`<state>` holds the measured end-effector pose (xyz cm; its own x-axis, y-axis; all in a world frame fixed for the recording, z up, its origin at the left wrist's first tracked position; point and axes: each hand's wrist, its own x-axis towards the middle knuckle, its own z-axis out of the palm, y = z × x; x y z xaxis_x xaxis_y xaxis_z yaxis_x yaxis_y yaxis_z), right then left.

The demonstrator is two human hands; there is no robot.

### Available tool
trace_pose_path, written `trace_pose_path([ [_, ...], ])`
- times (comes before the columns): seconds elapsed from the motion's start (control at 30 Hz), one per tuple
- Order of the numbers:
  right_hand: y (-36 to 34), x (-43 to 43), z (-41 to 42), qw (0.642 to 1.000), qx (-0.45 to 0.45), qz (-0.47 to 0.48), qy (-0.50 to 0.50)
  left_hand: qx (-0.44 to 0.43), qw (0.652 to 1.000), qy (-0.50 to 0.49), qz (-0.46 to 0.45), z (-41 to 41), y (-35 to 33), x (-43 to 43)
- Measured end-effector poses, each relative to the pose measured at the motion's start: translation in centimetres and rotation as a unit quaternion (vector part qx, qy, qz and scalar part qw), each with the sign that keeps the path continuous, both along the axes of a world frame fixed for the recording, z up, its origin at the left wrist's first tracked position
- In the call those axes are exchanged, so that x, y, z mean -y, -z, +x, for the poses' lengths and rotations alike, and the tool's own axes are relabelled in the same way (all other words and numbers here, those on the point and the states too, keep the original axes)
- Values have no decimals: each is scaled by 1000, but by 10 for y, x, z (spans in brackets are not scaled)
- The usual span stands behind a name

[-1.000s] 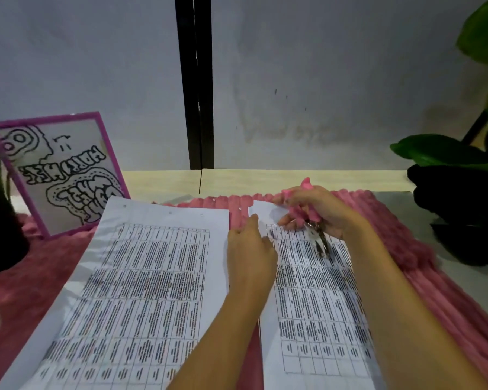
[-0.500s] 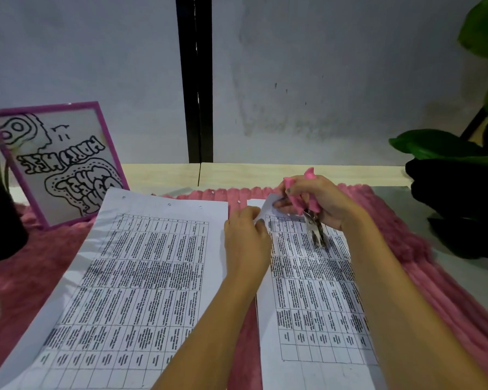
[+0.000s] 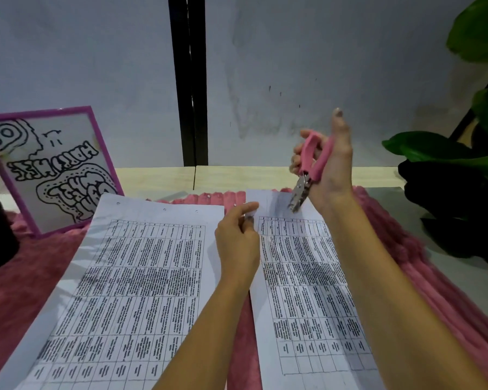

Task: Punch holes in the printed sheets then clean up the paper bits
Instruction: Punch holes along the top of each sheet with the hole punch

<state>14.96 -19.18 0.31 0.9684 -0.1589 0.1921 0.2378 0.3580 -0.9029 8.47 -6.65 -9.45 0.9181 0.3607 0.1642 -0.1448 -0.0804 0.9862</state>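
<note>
Through the head camera I see the right hand (image 3: 333, 175) raised above the far edge of the pink mat (image 3: 406, 249). It grips the pink-handled hole punch (image 3: 307, 164), metal tip down over the right sheet (image 3: 307, 277). The left hand (image 3: 237, 243) touches that sheet's far-left corner; I cannot tell if it pinches. The left sheet (image 3: 124, 277) has 3 holes along its far edge. 2 paper bits (image 3: 209, 196) lie by the mat's far edge.
</note>
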Motion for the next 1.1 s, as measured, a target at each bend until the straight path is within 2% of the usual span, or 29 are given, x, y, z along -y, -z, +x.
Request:
trace_pose_path([
  [0.07, -8, -14, 5, 998, 30, 44, 40, 1, 1000, 1, -3, 0, 0, 1],
  [0.17, -10, -35, 14, 996, 42, 70, 36, 14, 1000, 0, -7, -1, 0, 1],
  [0.5, 7, -46, 20, 991, 79, 100, 40, 31, 999, 9, 6, -3, 0, 3],
  [0.8, 4, -35, 20, 997, 18, 72, 35, 41, 999, -5, 19, -5, -1, 4],
  [1.1, 6, -39, 19, 995, 23, 78, 65, 57, 998, -8, 23, -4, -2, 4],
])
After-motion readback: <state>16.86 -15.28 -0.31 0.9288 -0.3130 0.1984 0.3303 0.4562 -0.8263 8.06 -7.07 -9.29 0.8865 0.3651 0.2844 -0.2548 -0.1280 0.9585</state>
